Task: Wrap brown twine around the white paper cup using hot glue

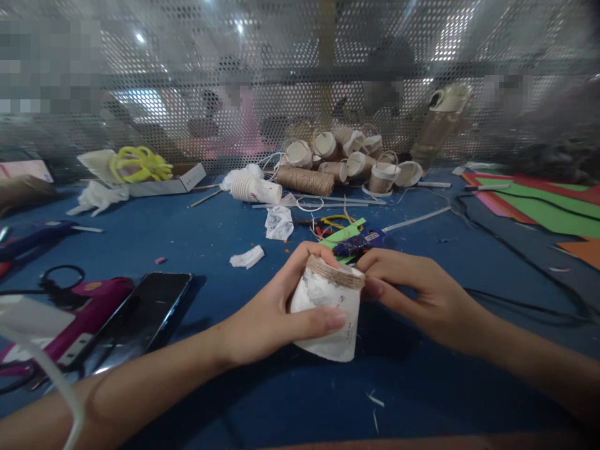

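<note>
A white cord [63, 387] loops over the left arm, down in the corner close by. The left hand [267, 319] holds a white paper cup [323, 319] over the blue bench [412, 387], in the middle. The cup leans a bit, with its thin end up, and brown string [335, 273] goes round that end. The left thumb presses on the side of the cup. The right hand [422, 290] has its fingers bent close together by the string. I cannot tell if they pinch it.

Just past the hands are a blue glue gun [363, 242], some green paper strips [344, 231] and pliers with yellow and red handles [335, 224]. On the left, a black phone [145, 312] lies beside a pink tool [94, 306]. Farther back are a stack of white cups [255, 189], a fat roll of string [305, 180] and a pile of little string cups [356, 156]. A box [164, 184] with a curly yellow thing [140, 164] is on the left. Big bright papers [539, 200] lie on the right. A metal screen with holes [290, 81] stands behind.
</note>
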Motion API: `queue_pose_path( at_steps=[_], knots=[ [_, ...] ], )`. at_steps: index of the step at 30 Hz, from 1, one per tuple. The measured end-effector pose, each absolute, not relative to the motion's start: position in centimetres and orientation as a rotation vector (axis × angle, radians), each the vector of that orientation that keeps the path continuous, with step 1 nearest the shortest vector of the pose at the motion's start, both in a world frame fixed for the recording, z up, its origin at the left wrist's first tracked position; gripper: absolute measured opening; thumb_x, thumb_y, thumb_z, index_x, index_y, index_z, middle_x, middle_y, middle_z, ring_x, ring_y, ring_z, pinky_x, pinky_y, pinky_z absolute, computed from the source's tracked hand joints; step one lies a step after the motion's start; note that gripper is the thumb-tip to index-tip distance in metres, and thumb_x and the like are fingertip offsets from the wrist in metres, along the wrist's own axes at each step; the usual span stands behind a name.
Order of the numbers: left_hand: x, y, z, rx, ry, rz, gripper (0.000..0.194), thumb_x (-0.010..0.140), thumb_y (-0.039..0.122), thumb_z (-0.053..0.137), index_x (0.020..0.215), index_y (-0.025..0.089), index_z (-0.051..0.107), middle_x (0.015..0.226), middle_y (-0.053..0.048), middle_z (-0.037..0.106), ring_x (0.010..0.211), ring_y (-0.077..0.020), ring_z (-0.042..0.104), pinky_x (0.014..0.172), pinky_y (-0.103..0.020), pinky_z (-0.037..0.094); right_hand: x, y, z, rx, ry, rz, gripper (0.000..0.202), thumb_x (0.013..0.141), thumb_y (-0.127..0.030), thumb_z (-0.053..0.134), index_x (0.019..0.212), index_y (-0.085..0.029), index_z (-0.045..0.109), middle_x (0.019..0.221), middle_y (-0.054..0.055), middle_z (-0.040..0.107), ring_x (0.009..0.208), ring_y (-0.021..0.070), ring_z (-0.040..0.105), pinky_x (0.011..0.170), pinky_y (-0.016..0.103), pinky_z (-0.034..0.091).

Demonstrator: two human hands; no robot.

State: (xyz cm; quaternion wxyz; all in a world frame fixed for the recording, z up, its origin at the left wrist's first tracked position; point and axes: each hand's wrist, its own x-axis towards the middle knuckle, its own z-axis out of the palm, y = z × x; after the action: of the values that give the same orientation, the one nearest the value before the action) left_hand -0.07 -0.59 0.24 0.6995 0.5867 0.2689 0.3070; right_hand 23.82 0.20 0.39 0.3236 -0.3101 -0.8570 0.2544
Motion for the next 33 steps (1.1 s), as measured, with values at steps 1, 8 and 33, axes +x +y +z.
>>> queue_pose_path(
  at_steps=[1,8,33],
  knots=[
    [-0.11,-0.55,0.24,1.312,0.612,0.662,0.046,0.086,0.039,0.077,0.116,0.029,0.044,0.096,0.001,0.059,0.080,-0.0138,0.058,0.069,-0.024,0.044,23.83,0.18,0.39,-0.837,-2.244,0.680,0.026,0.103,-0.028,0.048,0.083,-0.021,0.064,0.085,0.000,0.066,0.077,0.0116,0.062,0.073,0.022,0.049],
    [-0.11,-0.09,-0.07,1.283,0.636,0.628,0.049,0.088,0.047,0.073,0.123,0.032,0.043,0.101,0.001,0.061,0.090,-0.0192,0.063,0.073,-0.029,0.046,23.82,-0.12,-0.16,-0.932,-2.067,0.828,0.012,0.098,-0.037,0.063,0.102,-0.026,0.060,0.091,-0.002,0.070,0.083,0.0112,0.069,0.074,0.019,0.054],
    [0.52,-0.64,-0.09,1.507,0.795,0.641,0.050,0.094,0.037,0.070,0.129,0.031,0.034,0.103,0.002,0.056,0.092,-0.0144,0.056,0.078,-0.024,0.049,23.52,-0.75,-0.01,-0.895,-2.070,0.744,0.008,0.093,-0.027,0.069,0.100,-0.026,0.064,0.091,-0.002,0.072,0.081,0.0111,0.069,0.077,0.020,0.057]
  ],
)
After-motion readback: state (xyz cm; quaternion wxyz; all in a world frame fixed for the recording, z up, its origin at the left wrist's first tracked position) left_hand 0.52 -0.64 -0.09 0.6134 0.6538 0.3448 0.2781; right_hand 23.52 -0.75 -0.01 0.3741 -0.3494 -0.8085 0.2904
